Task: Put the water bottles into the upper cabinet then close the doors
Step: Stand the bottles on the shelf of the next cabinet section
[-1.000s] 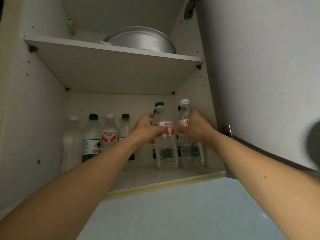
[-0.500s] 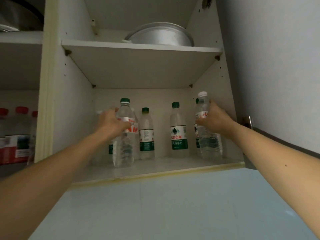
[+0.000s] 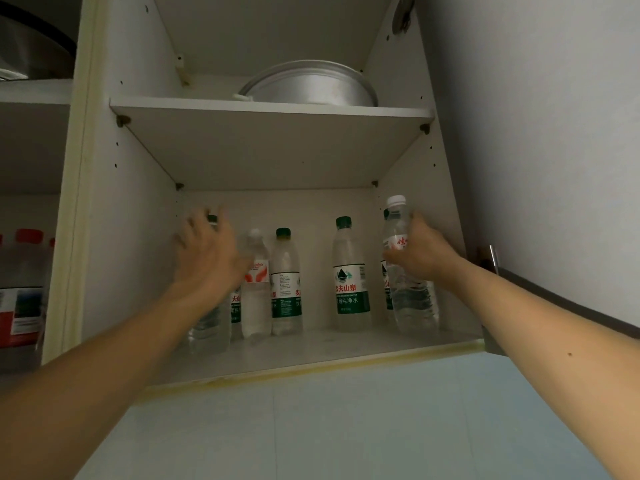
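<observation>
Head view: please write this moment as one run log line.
left hand: open, at green-capped bottle | right hand: grips white-capped bottle standing on lower shelf | doors: not yet closed

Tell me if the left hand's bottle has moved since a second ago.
Yes. The bottle went left along the lower shelf, away from the right cabinet wall.
</observation>
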A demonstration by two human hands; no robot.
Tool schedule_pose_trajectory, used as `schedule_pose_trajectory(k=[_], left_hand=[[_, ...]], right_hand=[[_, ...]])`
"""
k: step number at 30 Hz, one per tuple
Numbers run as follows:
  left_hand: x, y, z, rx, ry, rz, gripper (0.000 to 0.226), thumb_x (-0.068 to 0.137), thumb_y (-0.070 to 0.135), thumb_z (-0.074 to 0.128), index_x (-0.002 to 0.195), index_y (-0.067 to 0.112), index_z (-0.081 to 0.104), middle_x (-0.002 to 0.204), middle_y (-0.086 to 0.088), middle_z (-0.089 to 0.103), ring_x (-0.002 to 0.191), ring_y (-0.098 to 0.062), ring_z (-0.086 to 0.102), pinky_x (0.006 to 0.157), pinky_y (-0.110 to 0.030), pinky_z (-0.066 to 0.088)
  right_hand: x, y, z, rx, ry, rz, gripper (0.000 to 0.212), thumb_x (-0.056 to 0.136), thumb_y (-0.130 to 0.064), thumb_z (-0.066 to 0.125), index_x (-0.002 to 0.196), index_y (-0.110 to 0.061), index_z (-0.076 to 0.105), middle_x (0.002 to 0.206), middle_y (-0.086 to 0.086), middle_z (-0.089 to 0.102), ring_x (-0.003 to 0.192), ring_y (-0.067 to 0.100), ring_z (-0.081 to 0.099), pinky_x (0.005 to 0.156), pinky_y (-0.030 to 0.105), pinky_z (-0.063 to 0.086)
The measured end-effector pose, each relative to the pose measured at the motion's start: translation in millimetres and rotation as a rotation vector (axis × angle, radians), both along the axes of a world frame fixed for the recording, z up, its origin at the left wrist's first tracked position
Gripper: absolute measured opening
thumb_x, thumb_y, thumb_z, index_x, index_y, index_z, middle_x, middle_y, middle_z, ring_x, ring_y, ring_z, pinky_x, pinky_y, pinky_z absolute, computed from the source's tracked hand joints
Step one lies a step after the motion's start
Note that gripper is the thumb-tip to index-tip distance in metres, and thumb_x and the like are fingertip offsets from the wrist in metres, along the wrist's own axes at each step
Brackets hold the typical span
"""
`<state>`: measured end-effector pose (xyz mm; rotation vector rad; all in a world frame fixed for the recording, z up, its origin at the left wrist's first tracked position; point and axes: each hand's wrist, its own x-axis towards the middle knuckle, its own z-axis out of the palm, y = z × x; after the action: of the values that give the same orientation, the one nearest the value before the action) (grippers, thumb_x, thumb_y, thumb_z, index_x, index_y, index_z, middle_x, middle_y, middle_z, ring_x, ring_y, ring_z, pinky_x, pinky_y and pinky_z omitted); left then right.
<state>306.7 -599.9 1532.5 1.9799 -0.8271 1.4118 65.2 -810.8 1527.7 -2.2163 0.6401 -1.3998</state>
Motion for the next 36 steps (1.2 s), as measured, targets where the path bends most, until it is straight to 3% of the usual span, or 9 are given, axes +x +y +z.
schedule_pose_trajectory(k=[3,9,14,18,24,28,31,34,36], left_hand=[[-28.5,-38.9,2.6,0.113,-0.160,-0.220,0.082,0.081,0.038,0.079,0.147,0.018,0.035,0.149,-0.016,0.028,0.133,-0.037,0.037,0.103,-0.049,0.042],[-52.6,-125.1,8.8,0.284,0.503,-0.631,0.110,0.080,0.046,0.081,0.159,0.027,0.007,0.161,-0.015,0.026,0.141,-0.034,0.040,0.111,-0.051,0.042],[-53.2,-158.1,10.7,0.288,0.750,-0.848,0.128,0.078,0.030,0.086,0.158,0.028,-0.014,0.153,-0.015,0.041,0.128,-0.034,0.054,0.100,-0.051,0.052],[-47.8,-169.6,3.3,0.285,0.643,-0.848,0.130,0.077,0.020,0.086,0.158,0.028,-0.014,0.147,-0.013,0.049,0.123,-0.030,0.057,0.102,-0.046,0.050],[-31.7,-164.2,3.4,0.325,0.470,-0.717,0.137,0.077,0.032,0.087,0.151,0.043,-0.028,0.139,-0.015,0.047,0.119,-0.033,0.056,0.101,-0.050,0.051],[-16.2,-161.1,2.1,0.370,0.226,-0.476,0.129,0.076,0.054,0.080,0.148,0.049,-0.027,0.135,-0.016,0.049,0.125,-0.036,0.041,0.103,-0.049,0.038],[-4.1,-158.4,1.5,0.400,0.109,-0.352,0.122,0.078,0.059,0.074,0.150,0.047,-0.024,0.136,-0.017,0.047,0.127,-0.036,0.037,0.102,-0.048,0.030],[5.0,-155.5,-0.9,0.400,0.109,-0.271,0.122,0.079,0.065,0.071,0.152,0.043,-0.024,0.143,-0.020,0.042,0.135,-0.039,0.033,0.107,-0.051,0.026],[9.9,-152.8,-1.3,0.385,0.122,-0.231,0.122,0.079,0.068,0.068,0.153,0.040,-0.025,0.149,-0.020,0.037,0.141,-0.039,0.028,0.110,-0.054,0.023]], right_hand=[[1.1,-2.8,-0.7,-0.010,0.003,0.000,0.059,0.088,-0.017,0.074,0.136,-0.013,0.040,0.123,0.011,0.059,0.101,0.024,0.062,0.070,0.028,0.047],[4.9,-6.0,-2.2,-0.003,-0.011,0.025,0.064,0.089,-0.017,0.073,0.141,-0.015,0.036,0.128,0.012,0.057,0.108,0.027,0.062,0.079,0.033,0.047],[3.9,-8.3,-0.5,-0.022,-0.021,0.027,0.068,0.089,-0.017,0.073,0.145,-0.014,0.034,0.129,0.012,0.056,0.111,0.027,0.060,0.081,0.034,0.048],[3.6,-7.5,-3.5,-0.062,-0.051,0.010,0.060,0.088,-0.020,0.074,0.137,-0.018,0.040,0.123,0.009,0.058,0.108,0.028,0.060,0.092,0.047,0.054],[13.3,-8.1,-3.5,-0.055,-0.198,0.124,0.056,0.084,-0.019,0.078,0.130,-0.025,0.047,0.108,-0.003,0.062,0.093,0.017,0.065,0.075,0.035,0.055],[31.9,-1.7,3.0,-0.099,-0.201,0.235,0.056,0.084,-0.021,0.079,0.118,-0.040,0.038,0.098,-0.017,0.056,0.088,0.007,0.064,0.064,0.022,0.050],[51.0,4.3,9.5,-0.115,-0.169,0.249,0.058,0.084,-0.022,0.080,0.128,-0.032,0.043,0.097,-0.017,0.055,0.087,0.009,0.064,0.072,0.029,0.057],[69.1,2.5,11.2,-0.115,-0.123,0.234,0.067,0.085,-0.021,0.079,0.141,-0.020,0.042,0.091,-0.020,0.047,0.080,0.003,0.057,0.066,0.021,0.049],[79.1,0.2,11.2,-0.077,-0.084,0.230,0.072,0.085,-0.018,0.078,0.145,-0.017,0.038,0.102,-0.009,0.051,0.086,0.009,0.056,0.067,0.022,0.047]])
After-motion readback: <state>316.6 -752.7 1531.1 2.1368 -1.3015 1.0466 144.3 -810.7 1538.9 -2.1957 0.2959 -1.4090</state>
